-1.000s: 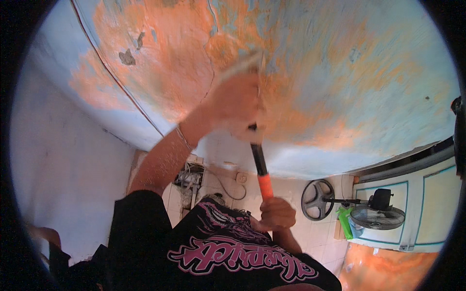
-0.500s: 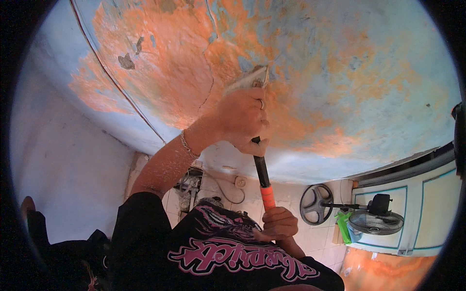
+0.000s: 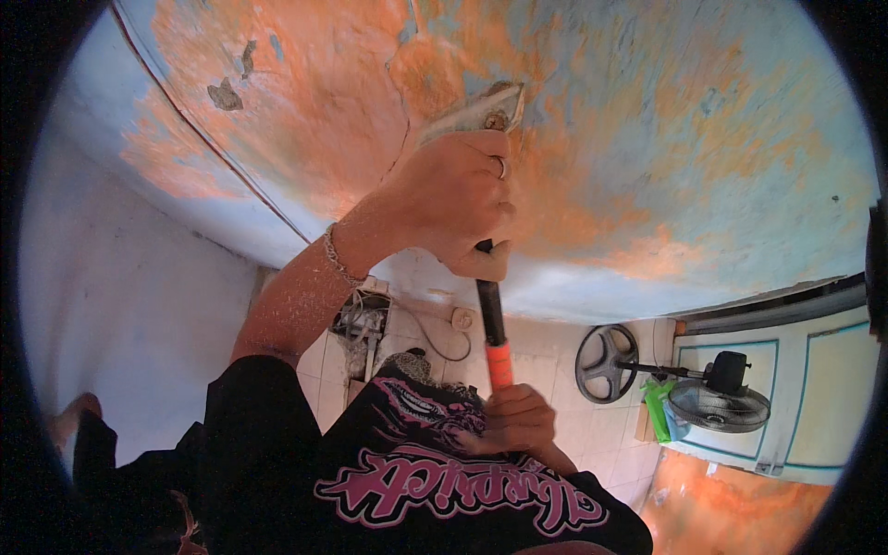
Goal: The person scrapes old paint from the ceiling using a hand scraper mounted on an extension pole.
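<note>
A long-handled scraper (image 3: 490,305) with a black shaft and an orange grip runs up in front of my chest. Its wide, pale-smeared blade (image 3: 476,111), with a bolt showing, lies against a wall (image 3: 610,120) of patchy orange and blue paint. My left hand (image 3: 453,199), wearing a ring and a wrist chain, is closed around the scraper just below the blade; pale dust coats that forearm. Lower down, my right hand (image 3: 518,421) wraps the orange grip. Fingers partly hide the shaft at both holds.
A cable (image 3: 203,139) crosses the painted wall at left. Behind me are a wall recess with pipes (image 3: 365,324) and a round fitting (image 3: 462,319). At right stand a fan (image 3: 720,404) with a round base and a pale door (image 3: 832,388). A dark-clothed limb (image 3: 92,453) shows at far left.
The scraper blade has shifted a little up the picture along the wall, and my left hand has risen with it. Both hands keep their hold. The whole view has shifted slightly.
</note>
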Demonstrator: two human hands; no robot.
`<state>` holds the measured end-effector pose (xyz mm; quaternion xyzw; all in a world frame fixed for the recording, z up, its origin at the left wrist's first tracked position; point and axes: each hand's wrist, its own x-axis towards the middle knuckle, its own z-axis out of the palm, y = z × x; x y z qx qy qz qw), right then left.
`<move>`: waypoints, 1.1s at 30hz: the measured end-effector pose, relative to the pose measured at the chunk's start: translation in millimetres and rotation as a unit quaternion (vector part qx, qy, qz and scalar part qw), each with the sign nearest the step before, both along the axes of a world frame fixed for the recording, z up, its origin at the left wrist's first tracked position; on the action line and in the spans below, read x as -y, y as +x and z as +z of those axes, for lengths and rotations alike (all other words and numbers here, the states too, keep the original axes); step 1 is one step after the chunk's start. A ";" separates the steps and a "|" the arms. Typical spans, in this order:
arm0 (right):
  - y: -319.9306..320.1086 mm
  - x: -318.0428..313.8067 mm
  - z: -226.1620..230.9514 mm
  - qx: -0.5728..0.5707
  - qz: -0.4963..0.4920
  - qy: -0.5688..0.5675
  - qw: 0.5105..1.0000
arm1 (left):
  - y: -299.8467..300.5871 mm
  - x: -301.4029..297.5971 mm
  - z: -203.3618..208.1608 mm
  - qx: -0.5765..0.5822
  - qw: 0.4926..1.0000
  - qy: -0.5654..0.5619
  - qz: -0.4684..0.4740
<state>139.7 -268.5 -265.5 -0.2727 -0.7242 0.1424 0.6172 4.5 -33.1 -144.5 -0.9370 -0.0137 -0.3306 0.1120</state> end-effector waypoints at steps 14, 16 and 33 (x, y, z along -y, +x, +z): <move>30.3 1.3 13.9 0.038 -0.068 -0.011 0.997 | 4.2 4.2 3.4 0.125 0.991 0.028 -0.025; 34.9 -5.2 4.7 0.028 -0.024 -0.003 0.999 | 5.7 7.1 -4.8 0.086 0.996 0.021 0.019; 19.7 -44.2 22.8 0.018 -0.008 0.037 0.999 | -28.6 -12.1 19.4 0.091 0.990 0.081 0.064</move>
